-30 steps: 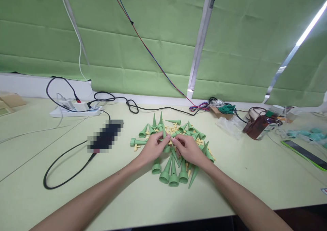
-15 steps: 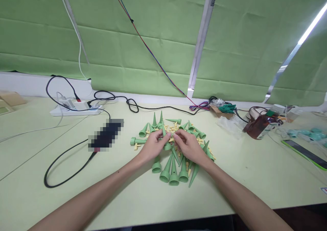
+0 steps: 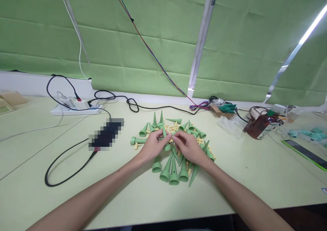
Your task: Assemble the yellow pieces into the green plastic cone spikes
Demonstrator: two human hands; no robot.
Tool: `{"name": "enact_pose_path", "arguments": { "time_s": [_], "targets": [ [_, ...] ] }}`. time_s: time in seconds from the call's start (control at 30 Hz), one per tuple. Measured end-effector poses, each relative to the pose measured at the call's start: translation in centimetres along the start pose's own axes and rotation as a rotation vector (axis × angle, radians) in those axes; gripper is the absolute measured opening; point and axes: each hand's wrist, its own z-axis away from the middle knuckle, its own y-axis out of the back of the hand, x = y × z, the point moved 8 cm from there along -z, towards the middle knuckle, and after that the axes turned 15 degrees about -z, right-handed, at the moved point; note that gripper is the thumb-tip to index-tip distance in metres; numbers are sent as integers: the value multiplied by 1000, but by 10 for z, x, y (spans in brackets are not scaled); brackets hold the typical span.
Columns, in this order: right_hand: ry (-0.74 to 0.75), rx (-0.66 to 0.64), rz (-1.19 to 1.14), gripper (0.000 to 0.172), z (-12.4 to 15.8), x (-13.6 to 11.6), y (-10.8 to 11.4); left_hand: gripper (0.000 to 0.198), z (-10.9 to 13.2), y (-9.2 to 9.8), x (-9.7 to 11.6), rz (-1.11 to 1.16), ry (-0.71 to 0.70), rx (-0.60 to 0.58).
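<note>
My left hand (image 3: 156, 143) is closed round a green plastic cone spike (image 3: 167, 147), its point upward and its wide collar downward. Thumb and fingertips of my right hand (image 3: 187, 145) pinch a small yellow plastic valve (image 3: 171, 140) against the side of that spike. Whether the valve sits inside the spike's hole cannot be made out. Around and below both hands lie several more green spikes (image 3: 174, 178), some standing, some on their sides. Small yellow valves (image 3: 136, 145) are scattered among them, partly hidden by my hands.
A blurred dark device (image 3: 106, 134) with a black cable lies left, before a white power strip (image 3: 76, 110). At right are a brown bottle (image 3: 262, 126), a plastic bag (image 3: 232, 127) and a green-edged phone (image 3: 305, 154). The table's front edge runs below my forearms.
Almost nothing differs. My right fingertips have shifted very slightly at the yellow valve; my left hand keeps the same hold on the green spike.
</note>
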Motion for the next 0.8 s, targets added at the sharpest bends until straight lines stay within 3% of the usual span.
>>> {"name": "enact_pose_path", "arguments": {
  "time_s": [0.37,0.63,0.8],
  "targets": [
    [-42,7,64,46,-2,10,0,37,3,-4,6,72,36,-81],
    [-26,27,-30,23,-2,5,2,35,-2,3,-7,26,67,-3],
    [-28,-14,-104,19,0,4,-2,37,-4,2,-12,19,85,12]
  ]
}}
